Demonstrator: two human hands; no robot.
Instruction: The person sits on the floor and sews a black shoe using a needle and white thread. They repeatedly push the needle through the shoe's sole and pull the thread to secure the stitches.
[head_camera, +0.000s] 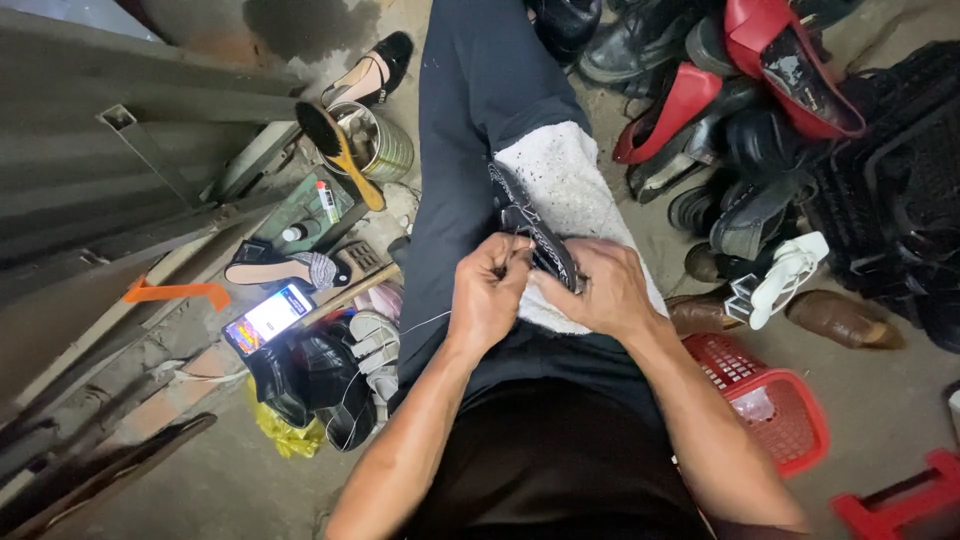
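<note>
White fleecy cloth (570, 180) is covering the lap, and a black patterned shoe strap (535, 235) is lying across it, running lengthwise away from the body. Right hand (610, 290) is gripping its near end; left hand (488, 295) is pinching pale thread (425, 322) beside it.

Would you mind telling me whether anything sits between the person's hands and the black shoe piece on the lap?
Nothing visible does. The left hand and right hand both already grip the black shoe piece, which rests on a white cloth.
</note>
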